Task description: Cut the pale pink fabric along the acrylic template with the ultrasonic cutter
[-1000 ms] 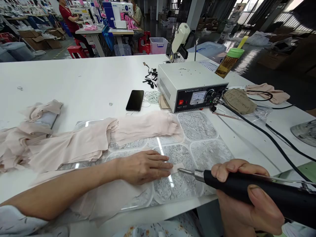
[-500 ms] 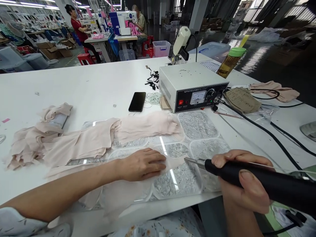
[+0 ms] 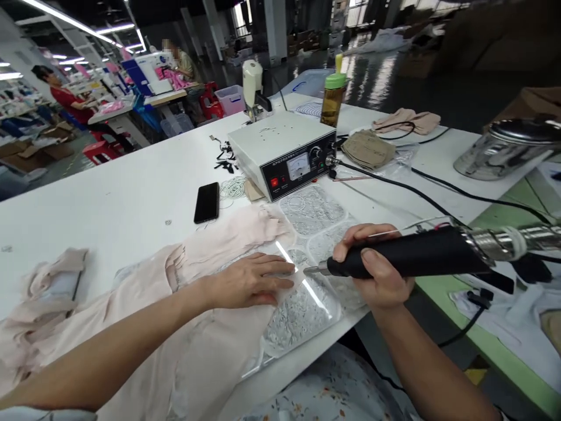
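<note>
Left hand: the left hand [image 3: 252,280] lies palm down, fingers stretched out and a little spread, pressing on the pink fabric [image 3: 228,234]; the fingertips point to 3 o'clock.
Right hand: the right hand [image 3: 372,272] has its fingers wrapped round the black handle of the handheld tool [image 3: 412,254], with the thumb laid along the near side.
Tool: it lies nearly level, its thin metal tip [image 3: 312,270] pointing to 9 o'clock, just beside the left fingertips. Whether the tip touches the cloth cannot be told.
Fabric: spread under the left hand, running off toward 7 o'clock and overlapping the patterned clear mat [image 3: 311,207].
Mat: flat on the white table [image 3: 109,193], showing at 3 o'clock of the left hand.
Control box [image 3: 280,149]: at 12 o'clock of the hands – white case, black front with a dial and a red switch; a black cable [image 3: 394,184] leaves its front toward 4 o'clock.
Phone [image 3: 206,202]: at 11 o'clock of the left hand, dark, lying flat.
Bottle [image 3: 332,99]: green-capped, upright, at 1 o'clock of the box.
Metal pot [image 3: 508,146]: at 2 o'clock of the right hand, well apart.
Fabric pile [image 3: 48,292]: at 9 o'clock of the left hand – crumpled pink pieces.
</note>
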The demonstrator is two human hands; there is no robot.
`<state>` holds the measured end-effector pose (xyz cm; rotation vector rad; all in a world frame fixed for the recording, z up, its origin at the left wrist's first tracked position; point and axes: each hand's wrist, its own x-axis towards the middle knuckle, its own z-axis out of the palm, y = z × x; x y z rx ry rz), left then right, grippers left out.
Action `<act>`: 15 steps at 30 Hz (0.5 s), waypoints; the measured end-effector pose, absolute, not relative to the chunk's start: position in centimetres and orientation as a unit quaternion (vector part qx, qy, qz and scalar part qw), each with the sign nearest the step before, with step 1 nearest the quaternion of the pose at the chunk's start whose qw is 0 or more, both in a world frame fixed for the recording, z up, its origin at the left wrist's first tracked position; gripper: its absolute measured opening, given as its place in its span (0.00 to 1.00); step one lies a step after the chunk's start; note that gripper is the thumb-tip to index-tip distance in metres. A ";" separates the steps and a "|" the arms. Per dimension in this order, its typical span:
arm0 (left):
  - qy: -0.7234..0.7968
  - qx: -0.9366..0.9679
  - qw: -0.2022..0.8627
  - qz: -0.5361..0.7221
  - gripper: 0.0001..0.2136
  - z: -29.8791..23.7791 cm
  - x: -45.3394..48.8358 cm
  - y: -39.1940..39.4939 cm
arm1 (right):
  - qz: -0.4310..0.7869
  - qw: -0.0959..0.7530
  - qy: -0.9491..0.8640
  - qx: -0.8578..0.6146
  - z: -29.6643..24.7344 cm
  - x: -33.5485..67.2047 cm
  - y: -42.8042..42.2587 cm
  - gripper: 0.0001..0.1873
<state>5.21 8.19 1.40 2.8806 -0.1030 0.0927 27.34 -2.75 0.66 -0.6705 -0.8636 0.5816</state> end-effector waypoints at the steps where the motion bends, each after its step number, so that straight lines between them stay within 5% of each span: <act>1: -0.040 0.991 0.125 0.026 0.16 1.4 5.2 8.5 | 0.271 0.815 -0.402 -0.316 0.7 27.3 -2.7 0.06; 15: -0.113 0.982 0.145 -0.054 0.19 1.5 6.1 10.3 | 0.268 0.820 -0.389 -0.322 0.8 27.3 -2.2 0.06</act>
